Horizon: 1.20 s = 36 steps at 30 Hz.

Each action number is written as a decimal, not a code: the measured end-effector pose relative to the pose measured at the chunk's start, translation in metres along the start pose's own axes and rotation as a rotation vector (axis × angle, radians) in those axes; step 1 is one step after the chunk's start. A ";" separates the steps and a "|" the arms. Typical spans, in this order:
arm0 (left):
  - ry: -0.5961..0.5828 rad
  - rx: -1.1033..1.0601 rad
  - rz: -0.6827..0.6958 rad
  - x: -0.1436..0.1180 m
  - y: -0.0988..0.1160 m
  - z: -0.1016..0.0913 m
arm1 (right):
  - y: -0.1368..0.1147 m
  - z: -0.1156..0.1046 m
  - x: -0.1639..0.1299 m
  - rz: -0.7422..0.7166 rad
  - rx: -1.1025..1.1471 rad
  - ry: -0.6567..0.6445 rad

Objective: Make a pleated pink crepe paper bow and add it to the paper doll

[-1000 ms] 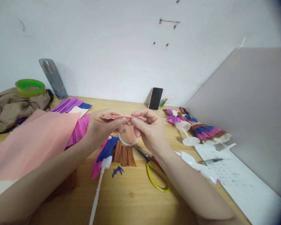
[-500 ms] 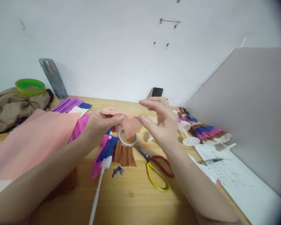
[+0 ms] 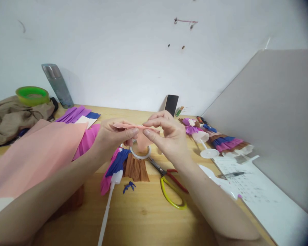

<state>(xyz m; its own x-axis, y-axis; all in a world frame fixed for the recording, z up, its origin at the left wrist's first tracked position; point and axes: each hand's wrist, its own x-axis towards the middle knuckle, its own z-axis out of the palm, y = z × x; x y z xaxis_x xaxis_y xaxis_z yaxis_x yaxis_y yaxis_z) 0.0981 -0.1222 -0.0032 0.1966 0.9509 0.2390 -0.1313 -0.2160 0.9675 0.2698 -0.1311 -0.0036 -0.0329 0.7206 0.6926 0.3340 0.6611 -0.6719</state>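
Observation:
My left hand [image 3: 116,135] pinches a small piece of peach crepe paper [image 3: 143,140] between thumb and fingers. From the other side, my right hand [image 3: 166,131] has its thumb and fingertips closed on the same piece's gathered upper edge. The paper's lower part hangs down over a roll of tape [image 3: 149,152] on the table. Below my hands lie scissors [image 3: 166,181] with one red and one yellow handle. A white plastic stick [image 3: 106,212] with pink and blue crepe paper [image 3: 118,162] at its top lies beside brown pleated paper [image 3: 136,169].
Large peach paper sheets [image 3: 41,150] cover the left side. A bottle [image 3: 58,85] and a green-and-yellow tape roll [image 3: 32,95] are behind them. A phone [image 3: 171,104] leans on the wall. At right are a paper-dressed white stand [image 3: 207,153], a written sheet [image 3: 261,191] and a pen [image 3: 234,175].
My right hand has come down and left. Its raised fingers have closed onto the peach paper's edge, closer to my left hand, which has stayed nearly in place.

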 end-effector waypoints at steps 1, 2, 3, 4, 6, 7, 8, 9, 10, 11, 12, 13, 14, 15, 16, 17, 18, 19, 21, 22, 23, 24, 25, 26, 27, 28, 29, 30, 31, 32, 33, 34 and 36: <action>0.020 0.004 0.014 0.000 0.000 0.000 | 0.000 -0.002 0.001 0.001 -0.042 0.011; 0.045 0.007 0.034 0.000 -0.001 -0.001 | 0.001 -0.004 0.002 0.015 -0.081 0.022; 0.071 0.012 0.055 0.001 -0.001 -0.001 | 0.001 -0.006 0.003 0.044 -0.104 0.030; 0.097 0.018 0.073 0.001 -0.001 -0.002 | 0.002 -0.008 0.005 0.088 -0.101 0.031; 0.136 0.030 0.092 0.002 -0.001 -0.002 | 0.001 -0.010 0.006 0.208 -0.012 -0.010; 0.149 0.031 0.094 0.002 -0.001 -0.002 | 0.000 -0.011 0.006 0.276 0.060 -0.050; 0.157 0.027 0.091 0.002 0.000 -0.002 | -0.001 -0.011 0.006 0.339 0.136 -0.091; 0.163 0.017 0.087 0.002 0.000 -0.001 | -0.003 -0.010 0.006 0.393 0.210 -0.124; 0.160 0.003 0.083 0.002 0.000 -0.001 | -0.006 -0.009 0.005 0.436 0.280 -0.147; 0.149 -0.013 0.077 0.001 -0.001 0.000 | -0.008 -0.007 0.003 0.468 0.344 -0.157; 0.131 -0.029 0.069 0.001 -0.002 0.001 | -0.010 -0.005 0.002 0.490 0.404 -0.156; 0.109 -0.044 0.060 0.000 -0.003 0.002 | -0.011 -0.003 0.001 0.505 0.458 -0.152; 0.089 -0.057 0.055 0.000 -0.005 0.002 | -0.011 0.000 0.000 0.516 0.505 -0.146; 0.075 -0.065 0.053 -0.001 -0.007 0.003 | -0.011 0.002 -0.001 0.523 0.542 -0.140; 0.065 -0.068 0.055 -0.001 -0.008 0.003 | -0.011 0.004 -0.002 0.525 0.568 -0.128; 0.057 -0.068 0.059 -0.001 -0.010 0.003 | -0.010 0.007 -0.003 0.519 0.584 -0.113; 0.049 -0.066 0.063 -0.001 -0.011 0.003 | -0.008 0.008 -0.003 0.509 0.589 -0.097; 0.045 -0.065 0.068 -0.001 -0.012 0.004 | -0.007 0.010 -0.003 0.495 0.583 -0.079; 0.043 -0.064 0.063 -0.001 -0.012 0.004 | -0.007 0.011 -0.003 0.461 0.544 -0.041; 0.048 -0.061 0.054 -0.001 -0.012 0.004 | -0.007 0.011 -0.003 0.440 0.515 -0.017; 0.057 -0.051 0.046 -0.001 -0.011 0.004 | -0.007 0.011 -0.002 0.419 0.484 0.007; 0.064 -0.035 0.043 -0.001 -0.009 0.004 | -0.007 0.011 -0.002 0.397 0.454 0.031; 0.069 -0.018 0.048 -0.001 -0.008 0.004 | -0.008 0.011 -0.001 0.376 0.426 0.052; 0.073 0.001 0.064 -0.002 -0.006 0.004 | -0.008 0.010 -0.001 0.357 0.404 0.065; 0.079 0.017 0.092 -0.002 -0.005 0.004 | -0.008 0.010 -0.001 0.339 0.388 0.074; 0.086 0.030 0.121 -0.002 -0.003 0.004 | -0.008 0.009 -0.001 0.320 0.376 0.078; 0.093 0.041 0.147 -0.002 -0.002 0.004 | -0.008 0.009 -0.001 0.301 0.365 0.077; 0.100 0.053 0.165 -0.002 -0.001 0.004 | -0.008 0.008 -0.001 0.283 0.356 0.076; 0.106 0.063 0.175 -0.002 0.000 0.004 | -0.008 0.008 -0.001 0.267 0.348 0.073; 0.112 0.070 0.177 -0.002 0.000 0.004 | -0.008 0.008 -0.001 0.256 0.341 0.070; 0.117 0.072 0.176 -0.002 0.000 0.004 | -0.008 0.008 -0.002 0.248 0.336 0.069; 0.119 0.070 0.174 -0.002 -0.001 0.004 | -0.008 0.008 -0.002 0.244 0.334 0.069; 0.118 0.051 0.175 -0.002 -0.002 0.005 | -0.008 0.007 -0.002 0.242 0.333 0.067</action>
<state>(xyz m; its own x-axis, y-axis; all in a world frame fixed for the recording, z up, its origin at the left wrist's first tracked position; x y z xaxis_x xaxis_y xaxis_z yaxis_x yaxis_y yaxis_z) 0.1030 -0.1247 -0.0050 0.0593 0.9167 0.3953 -0.1034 -0.3882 0.9158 0.2604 -0.1362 -0.0019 0.0737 0.8555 0.5125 0.0017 0.5137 -0.8579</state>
